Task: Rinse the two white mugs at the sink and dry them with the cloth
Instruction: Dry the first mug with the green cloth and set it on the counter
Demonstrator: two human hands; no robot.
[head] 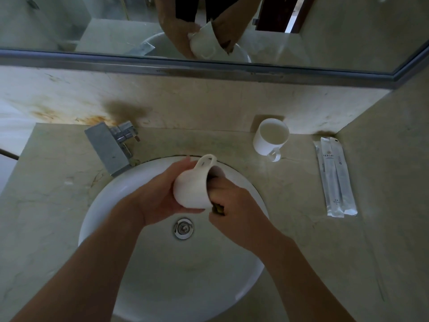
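Note:
My left hand [157, 194] grips a white mug [193, 188] over the round white sink [130, 263], tipped on its side with the handle pointing up and away. The fingers of my right hand [234, 205] reach into the mug's mouth, and a small dark yellow-green piece of cloth or sponge [218, 209] shows at the rim under them. A second white mug [270, 139] stands upright on the counter at the back right, handle toward me.
A square chrome faucet [109, 147] sits at the sink's back left; no water is seen running. The drain [183, 228] lies mid-basin. Two wrapped toiletry packets [334, 180] lie on the right counter. A mirror [209, 26] spans the wall above.

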